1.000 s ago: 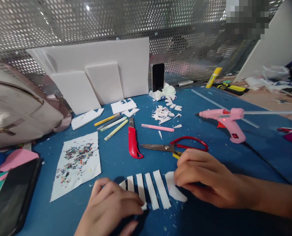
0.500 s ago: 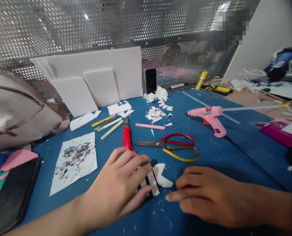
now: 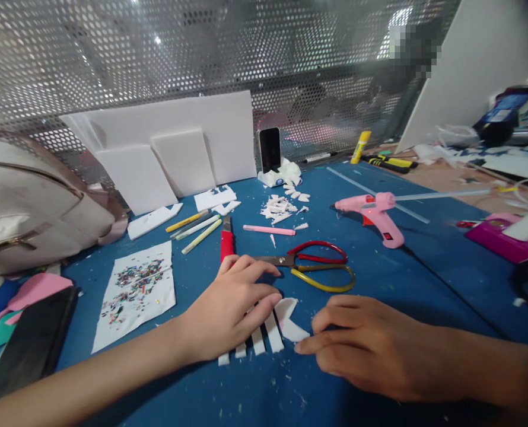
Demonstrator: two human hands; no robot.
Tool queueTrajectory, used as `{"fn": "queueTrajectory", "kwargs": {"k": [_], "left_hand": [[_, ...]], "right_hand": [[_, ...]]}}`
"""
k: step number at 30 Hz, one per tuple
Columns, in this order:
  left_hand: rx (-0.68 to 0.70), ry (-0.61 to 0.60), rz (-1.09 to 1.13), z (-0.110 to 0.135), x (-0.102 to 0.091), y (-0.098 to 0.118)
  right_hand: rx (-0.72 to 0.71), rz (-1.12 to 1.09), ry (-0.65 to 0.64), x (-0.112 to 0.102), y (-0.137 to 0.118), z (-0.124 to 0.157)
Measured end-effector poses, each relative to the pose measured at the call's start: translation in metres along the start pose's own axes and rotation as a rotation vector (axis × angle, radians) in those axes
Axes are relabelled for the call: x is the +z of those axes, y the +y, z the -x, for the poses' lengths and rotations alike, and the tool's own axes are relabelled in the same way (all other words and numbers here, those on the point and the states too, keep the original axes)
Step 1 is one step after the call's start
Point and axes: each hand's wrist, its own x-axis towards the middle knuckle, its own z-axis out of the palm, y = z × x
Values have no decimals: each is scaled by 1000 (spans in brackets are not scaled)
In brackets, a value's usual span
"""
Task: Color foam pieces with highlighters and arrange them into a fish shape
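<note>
My left hand point(image 3: 241, 299) lies palm down with its fingers apart, over several narrow white strips point(image 3: 273, 333) placed side by side on the blue tabletop. The strips' lower ends stick out beneath it, while their upper parts are hidden. To the right of the strips is a notched white foam piece point(image 3: 293, 327). My right hand point(image 3: 362, 350) rests on the table with curled fingers, one fingertip by that piece's lower edge; I see nothing in it. Just beyond the left hand are scissors point(image 3: 282, 261) with red and yellow handles and a red cutter point(image 3: 227, 242), partly covered.
A pink glue gun point(image 3: 375, 210) with its cord lies at the right. Paper with small colourful bits point(image 3: 157, 305) and a dark phone point(image 3: 28, 338) are at the left. Behind are markers point(image 3: 202, 233), a pink pen point(image 3: 268, 230), white scraps point(image 3: 278, 207), foam boards point(image 3: 228, 139) and a propped phone point(image 3: 270, 151).
My left hand has shifted up and right, uncovering the lower ends of more white strips. My right hand has moved slightly left, closer to the notched piece. The view has tilted a little.
</note>
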Motion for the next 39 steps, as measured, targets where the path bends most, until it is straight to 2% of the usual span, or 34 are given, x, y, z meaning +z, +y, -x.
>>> {"fn": "queueTrajectory", "kwargs": {"k": [16, 21, 25, 28, 34, 39], "left_hand": [[19, -15, 5, -3, 2, -3], [-5, 18, -6, 3, -11, -9], [-75, 91, -17, 26, -32, -21], [-127, 107, -24, 51, -37, -30], [-212, 105, -27, 98, -17, -35], [-296, 65, -46, 113, -1, -33]], "right_hand": [[-8, 6, 11, -6, 2, -6], [-10, -15, 12, -7, -2, -7], [-1, -49, 30, -11, -8, -7], [46, -87, 33, -14, -9, -9], [39, -111, -43, -16, -5, -21], [13, -106, -53, -12, -4, -33]]}}
